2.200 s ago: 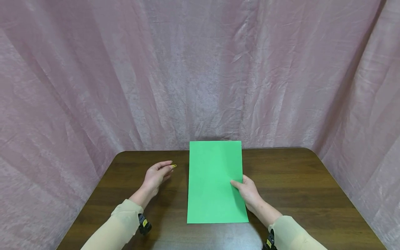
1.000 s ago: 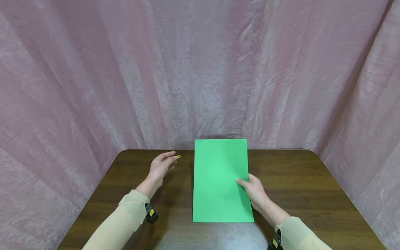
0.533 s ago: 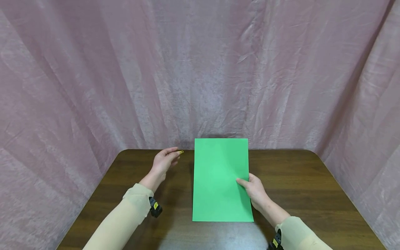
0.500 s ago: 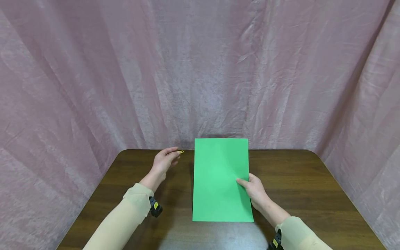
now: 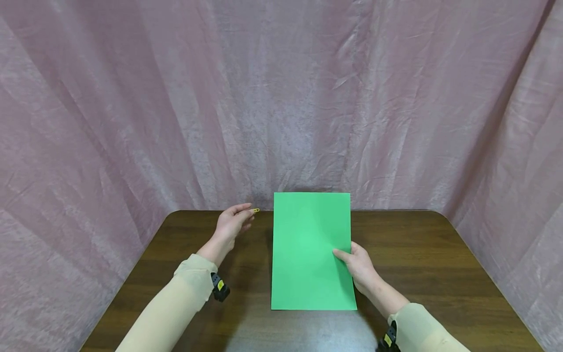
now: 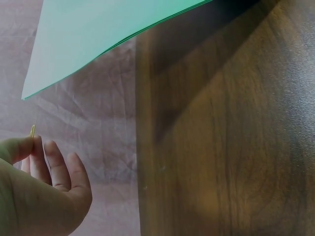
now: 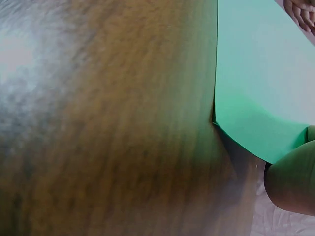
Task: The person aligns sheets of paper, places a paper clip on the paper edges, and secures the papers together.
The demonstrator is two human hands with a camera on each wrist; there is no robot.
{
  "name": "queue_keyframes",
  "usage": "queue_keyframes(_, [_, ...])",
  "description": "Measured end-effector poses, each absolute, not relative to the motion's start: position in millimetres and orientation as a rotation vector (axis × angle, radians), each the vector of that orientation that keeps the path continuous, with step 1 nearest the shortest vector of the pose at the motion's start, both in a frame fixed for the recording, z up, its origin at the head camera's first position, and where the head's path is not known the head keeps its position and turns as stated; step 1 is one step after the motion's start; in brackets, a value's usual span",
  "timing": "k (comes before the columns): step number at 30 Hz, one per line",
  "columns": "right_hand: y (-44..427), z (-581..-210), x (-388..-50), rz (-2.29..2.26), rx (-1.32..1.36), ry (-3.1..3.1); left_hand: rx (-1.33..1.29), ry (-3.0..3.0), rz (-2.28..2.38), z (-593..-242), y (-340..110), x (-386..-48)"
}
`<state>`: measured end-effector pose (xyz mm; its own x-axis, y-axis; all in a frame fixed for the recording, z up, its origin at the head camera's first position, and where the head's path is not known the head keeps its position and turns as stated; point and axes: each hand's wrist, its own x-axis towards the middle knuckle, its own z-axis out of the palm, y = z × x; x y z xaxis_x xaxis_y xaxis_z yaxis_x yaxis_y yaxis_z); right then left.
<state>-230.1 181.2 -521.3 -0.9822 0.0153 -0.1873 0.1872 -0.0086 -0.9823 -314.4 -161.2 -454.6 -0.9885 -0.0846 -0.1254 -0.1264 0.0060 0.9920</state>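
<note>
In the head view my left hand (image 5: 229, 226) pinches a small yellow paper clip (image 5: 257, 210) between thumb and forefinger. The clip's tip (image 6: 32, 131) pokes up past the thumb in the left wrist view, and the other fingers are loosely bent. My right hand (image 5: 361, 269) grips the right edge of green paper (image 5: 308, 234), thumb on top and fingers hidden behind it. Its edge in the left wrist view looks like more than one sheet. The clip is just left of the paper's upper left edge, apart from it. The paper is raised off the table and curves near the right hand (image 7: 293, 182).
A dark brown wooden table (image 5: 422, 259) lies beneath both hands. Pink velvety curtains (image 5: 281, 98) hang behind it and along both sides. Each wrist carries a black strapped device (image 5: 221, 288).
My left hand has moved away from me and slightly right with the paper clip, up to the paper's top left corner. The green paper has risen slightly in the right hand's grip.
</note>
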Motion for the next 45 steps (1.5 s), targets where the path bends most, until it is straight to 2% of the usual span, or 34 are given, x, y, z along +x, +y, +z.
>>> queue_keyframes(45, [177,-510,-235,-2.141,0.155,2.127,-0.144,2.247,2.176,-429,-140,-328])
